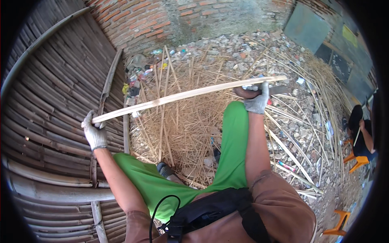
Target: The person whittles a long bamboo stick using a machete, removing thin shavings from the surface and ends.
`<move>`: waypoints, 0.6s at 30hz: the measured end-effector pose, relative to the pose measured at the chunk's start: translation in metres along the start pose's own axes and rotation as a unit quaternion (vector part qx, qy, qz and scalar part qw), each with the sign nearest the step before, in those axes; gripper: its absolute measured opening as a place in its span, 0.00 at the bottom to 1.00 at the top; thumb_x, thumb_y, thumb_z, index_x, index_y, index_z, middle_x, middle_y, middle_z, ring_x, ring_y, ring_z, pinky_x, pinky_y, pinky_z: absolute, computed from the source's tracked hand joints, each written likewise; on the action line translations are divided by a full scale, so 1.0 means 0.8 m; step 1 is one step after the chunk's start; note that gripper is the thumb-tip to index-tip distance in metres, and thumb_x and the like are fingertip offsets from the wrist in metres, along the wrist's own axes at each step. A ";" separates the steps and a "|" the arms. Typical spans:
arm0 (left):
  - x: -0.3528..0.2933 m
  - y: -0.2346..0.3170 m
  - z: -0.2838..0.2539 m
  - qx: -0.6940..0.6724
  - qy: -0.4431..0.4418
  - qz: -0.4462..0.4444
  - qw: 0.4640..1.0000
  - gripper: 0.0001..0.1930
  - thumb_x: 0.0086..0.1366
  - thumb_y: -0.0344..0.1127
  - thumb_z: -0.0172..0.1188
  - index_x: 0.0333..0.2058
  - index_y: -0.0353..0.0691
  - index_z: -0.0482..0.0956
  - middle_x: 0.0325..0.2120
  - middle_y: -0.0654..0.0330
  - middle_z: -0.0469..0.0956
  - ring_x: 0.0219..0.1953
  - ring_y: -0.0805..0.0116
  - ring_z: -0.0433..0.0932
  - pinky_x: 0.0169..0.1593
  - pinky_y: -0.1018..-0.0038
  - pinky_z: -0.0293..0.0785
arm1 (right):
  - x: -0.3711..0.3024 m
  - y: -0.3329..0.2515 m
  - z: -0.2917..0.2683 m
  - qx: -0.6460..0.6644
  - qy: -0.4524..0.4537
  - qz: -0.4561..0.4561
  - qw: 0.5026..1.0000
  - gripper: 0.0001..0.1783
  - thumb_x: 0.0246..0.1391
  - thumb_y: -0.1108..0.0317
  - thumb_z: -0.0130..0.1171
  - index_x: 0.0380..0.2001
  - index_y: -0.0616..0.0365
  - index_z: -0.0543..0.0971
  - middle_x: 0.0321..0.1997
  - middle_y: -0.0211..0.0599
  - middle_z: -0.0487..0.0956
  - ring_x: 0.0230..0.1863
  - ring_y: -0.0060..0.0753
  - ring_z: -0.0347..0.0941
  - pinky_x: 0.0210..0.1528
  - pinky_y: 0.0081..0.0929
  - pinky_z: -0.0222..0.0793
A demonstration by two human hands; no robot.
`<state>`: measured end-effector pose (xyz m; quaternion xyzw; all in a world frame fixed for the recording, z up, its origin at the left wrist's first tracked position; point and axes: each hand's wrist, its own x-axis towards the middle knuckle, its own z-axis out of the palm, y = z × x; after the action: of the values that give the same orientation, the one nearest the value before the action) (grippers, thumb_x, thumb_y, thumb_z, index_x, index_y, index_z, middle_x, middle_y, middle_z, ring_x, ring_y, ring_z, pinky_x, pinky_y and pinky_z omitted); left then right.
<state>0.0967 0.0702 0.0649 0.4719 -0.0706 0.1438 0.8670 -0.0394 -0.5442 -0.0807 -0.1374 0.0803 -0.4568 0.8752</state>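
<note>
A long pale bamboo strip [178, 96] stretches across in front of me, its left end lower than its right. My left hand [95, 131], in a whitish knit glove, is closed around the strip's left end. My right hand [258, 101], gloved too, grips a knife just below the strip's right part. The brown curved handle [244, 93] of the knife sticks out to the left of that hand, and its dark blade [278, 90] to the right. Fingers of the right hand reach up against the strip; whether they also pinch it, I cannot tell.
Bamboo shavings [194, 117] and loose strips cover the rubble before my green-trousered legs [233, 141]. A bamboo slat wall [52, 93] rises close on the left, a brick wall [142, 24] behind. At far right, another person's hand [362, 124] holds a thin stick near orange stools [356, 162].
</note>
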 end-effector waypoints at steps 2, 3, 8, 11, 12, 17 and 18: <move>0.001 -0.001 -0.001 -0.024 0.034 -0.008 0.999 0.08 0.74 0.33 0.62 0.44 0.33 0.82 0.21 0.69 0.69 0.18 0.78 0.60 0.22 0.76 0.58 | 0.001 0.000 -0.002 -0.012 -0.019 -0.019 1.000 0.22 0.69 0.46 0.64 0.52 0.50 0.78 0.42 0.30 0.82 0.39 0.32 0.80 0.43 0.37 0.79; 0.001 -0.001 -0.002 -0.024 0.036 -0.006 0.999 0.09 0.73 0.33 0.62 0.45 0.33 0.81 0.21 0.68 0.69 0.18 0.78 0.60 0.22 0.76 0.58 | 0.003 0.001 -0.004 -0.007 -0.033 -0.010 0.999 0.25 0.68 0.44 0.64 0.55 0.51 0.78 0.46 0.31 0.82 0.43 0.34 0.80 0.48 0.39 0.79; -0.005 -0.006 0.009 -0.032 0.025 -0.026 0.999 0.09 0.72 0.32 0.62 0.45 0.33 0.80 0.23 0.68 0.69 0.19 0.77 0.60 0.22 0.76 0.58 | 0.023 0.001 -0.026 0.009 -0.061 0.022 0.998 0.41 0.65 0.36 0.61 0.67 0.55 0.69 0.59 0.43 0.77 0.60 0.45 0.75 0.68 0.51 0.71; -0.017 -0.005 0.022 0.061 0.049 -0.039 0.996 0.09 0.75 0.37 0.64 0.42 0.37 0.83 0.24 0.66 0.74 0.19 0.75 0.67 0.22 0.75 0.62 | 0.033 0.000 -0.040 -0.009 -0.048 0.026 0.998 0.36 0.68 0.42 0.62 0.67 0.55 0.71 0.56 0.41 0.79 0.56 0.43 0.77 0.64 0.49 0.75; -0.021 -0.005 0.026 0.078 0.039 -0.060 0.994 0.10 0.75 0.39 0.64 0.42 0.37 0.84 0.24 0.65 0.75 0.19 0.74 0.69 0.22 0.74 0.64 | 0.035 0.000 -0.043 -0.021 -0.071 0.019 0.997 0.33 0.68 0.45 0.62 0.67 0.54 0.73 0.54 0.40 0.80 0.55 0.41 0.78 0.62 0.47 0.76; -0.032 -0.006 0.025 0.016 -0.031 -0.132 0.991 0.15 0.77 0.44 0.63 0.44 0.35 0.85 0.24 0.66 0.77 0.19 0.76 0.68 0.21 0.77 0.61 | 0.038 -0.003 -0.045 -0.020 -0.029 0.009 0.999 0.23 0.69 0.53 0.64 0.60 0.53 0.78 0.45 0.35 0.83 0.46 0.37 0.82 0.52 0.43 0.82; -0.029 -0.010 0.021 -0.001 -0.039 -0.137 0.990 0.13 0.77 0.41 0.63 0.43 0.35 0.84 0.25 0.65 0.77 0.19 0.76 0.69 0.21 0.76 0.64 | 0.038 -0.005 -0.044 -0.018 -0.031 0.005 0.999 0.22 0.70 0.53 0.63 0.58 0.54 0.79 0.46 0.36 0.84 0.45 0.37 0.82 0.52 0.43 0.82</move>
<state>0.0771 0.0482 0.0618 0.4819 -0.0394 0.0054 0.8753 -0.0341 -0.5774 -0.1136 -0.1670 0.0624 -0.4468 0.8767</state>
